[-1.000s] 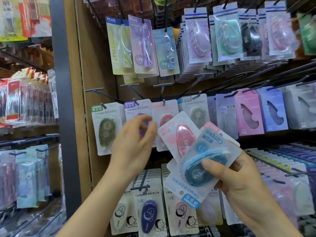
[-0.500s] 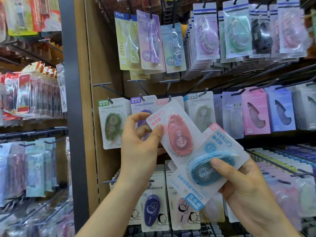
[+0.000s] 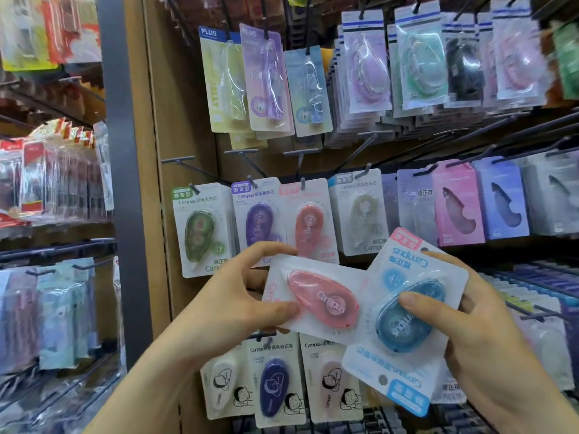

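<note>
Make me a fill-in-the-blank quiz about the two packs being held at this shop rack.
1. The left hand pinches the pink pack, whose dispenser bears the word ____.
2. The right hand holds the blue pack with its print turned ____.
3. Above the left hand, the hanging pack just left of the purple pack is coloured ____.
Missing words: Campus; upside down; green.

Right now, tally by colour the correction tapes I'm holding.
Pink: 1, the pink correction tape, pinched by the left hand.
Blue: 1, the blue correction tape, held by the right hand.
Total: 2 in plain view. A pink tab behind the blue pack suggests a third card, but its tape is hidden.
</note>
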The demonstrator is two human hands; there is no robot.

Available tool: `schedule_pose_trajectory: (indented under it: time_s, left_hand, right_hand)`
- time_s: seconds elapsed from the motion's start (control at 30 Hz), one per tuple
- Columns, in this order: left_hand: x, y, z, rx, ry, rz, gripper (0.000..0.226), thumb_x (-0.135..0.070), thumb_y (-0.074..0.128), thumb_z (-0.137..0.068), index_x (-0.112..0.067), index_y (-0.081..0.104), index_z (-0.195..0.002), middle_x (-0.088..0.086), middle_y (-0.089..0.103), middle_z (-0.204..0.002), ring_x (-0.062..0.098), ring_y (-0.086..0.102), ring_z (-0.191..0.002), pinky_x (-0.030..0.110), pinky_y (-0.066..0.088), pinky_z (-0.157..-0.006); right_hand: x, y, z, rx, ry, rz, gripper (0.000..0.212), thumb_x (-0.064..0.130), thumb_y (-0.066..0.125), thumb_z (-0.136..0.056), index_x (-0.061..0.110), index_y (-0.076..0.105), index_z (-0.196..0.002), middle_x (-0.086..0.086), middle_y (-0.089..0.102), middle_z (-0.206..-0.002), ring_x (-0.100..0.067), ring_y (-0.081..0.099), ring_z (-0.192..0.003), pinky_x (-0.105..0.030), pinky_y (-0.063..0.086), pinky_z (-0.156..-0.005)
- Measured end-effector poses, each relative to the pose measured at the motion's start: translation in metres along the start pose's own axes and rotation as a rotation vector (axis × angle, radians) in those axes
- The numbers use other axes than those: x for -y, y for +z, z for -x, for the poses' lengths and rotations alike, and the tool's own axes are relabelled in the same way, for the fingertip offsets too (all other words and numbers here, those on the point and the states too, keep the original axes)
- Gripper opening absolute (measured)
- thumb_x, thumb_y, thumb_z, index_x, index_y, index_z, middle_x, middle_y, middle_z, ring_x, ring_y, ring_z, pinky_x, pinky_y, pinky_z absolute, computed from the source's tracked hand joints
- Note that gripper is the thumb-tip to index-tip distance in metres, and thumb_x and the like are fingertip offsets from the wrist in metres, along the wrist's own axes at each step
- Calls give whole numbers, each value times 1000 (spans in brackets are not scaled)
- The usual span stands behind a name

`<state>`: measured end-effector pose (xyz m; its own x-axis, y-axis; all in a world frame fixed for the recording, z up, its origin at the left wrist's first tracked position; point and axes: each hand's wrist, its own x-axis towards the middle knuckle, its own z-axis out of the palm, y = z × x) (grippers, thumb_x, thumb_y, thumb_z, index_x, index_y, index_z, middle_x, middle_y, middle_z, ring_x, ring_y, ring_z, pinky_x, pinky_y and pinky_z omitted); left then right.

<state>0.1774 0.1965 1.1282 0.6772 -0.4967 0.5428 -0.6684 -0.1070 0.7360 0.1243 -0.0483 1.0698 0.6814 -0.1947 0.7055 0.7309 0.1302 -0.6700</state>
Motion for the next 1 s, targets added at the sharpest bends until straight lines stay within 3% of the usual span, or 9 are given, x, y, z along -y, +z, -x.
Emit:
schedule_pose_trajectory:
  time_s: [0.07,0.2,0.3,0.4,0.57,0.7,0.77,0.87,1.0]
  left_hand:
    - [2,1,0,-31,-3,19,57,-2,81,-68,-30,62,-113,15,75,-93,35,72,-85,46,61,-71]
    - [6,-1,1,-64,-6,18,52,-6,81,-65,-20,60,-110,15,75,-88,29,72,-78,32,58,-65]
    - [9,-3,0,-47,-6,41,40,-5,84,-71,-16,65,-104,16,75,-94,35,70,-84,40,55,-70]
    - [14,0,0,-90,24,143,30,-14,80,-70,-20,69,-97,20,73,-97,37,70,-84,44,56,-73]
    - [10,15,-2,-259,103,246,25,-15,68,-78,-22,69,-102,10,74,-94,23,71,-77,30,58,-55]
    - [1,13,-7,-401,129,329,24,-7,58,-90,-17,60,-112,4,72,-94,20,72,-78,27,56,-49]
    - [0,11,-9,-445,111,376,25,-4,57,-92,-15,57,-114,1,73,-90,18,72,-75,27,56,-48]
    - [1,17,-9,-445,85,453,24,-1,56,-93,-14,56,-113,5,73,-93,22,73,-75,27,56,-49]
    - [2,32,-12,-433,48,571,22,0,55,-93,-13,55,-111,9,73,-98,24,73,-81,28,58,-51]
  right_hand:
    - [0,1,-1,-12,-4,-3,87,48,94,-38,27,66,-117,-10,73,-111,-29,71,-99,-36,59,-72]
    - [1,1,-5,-43,-37,-60,67,22,93,-46,26,69,-109,-11,73,-108,-28,72,-95,-32,59,-67]
    - [5,4,-5,-53,-76,-71,81,46,95,-36,25,69,-110,-11,74,-108,-28,72,-96,-31,59,-68]
    - [6,4,-5,-84,-92,-88,83,48,94,-36,26,69,-111,-10,74,-109,-27,72,-98,-32,59,-70]
    - [10,1,-5,-106,-122,-90,63,35,89,-46,29,70,-106,-8,74,-105,-25,72,-96,-29,59,-68]
    - [18,-11,-5,-158,-127,-57,88,50,94,-33,32,63,-114,-4,74,-106,-21,73,-94,-27,59,-66]
    - [23,-18,-4,-144,-126,-9,83,37,92,-48,41,54,-122,1,74,-103,-23,73,-92,-28,60,-65]
    - [27,-19,-5,-92,-126,153,76,7,70,-68,57,47,-120,4,75,-96,-24,74,-85,-33,61,-64]
    - [16,-10,-12,-4,-137,388,43,3,76,-78,40,71,-100,10,73,-100,-12,70,-88,-24,55,-75]
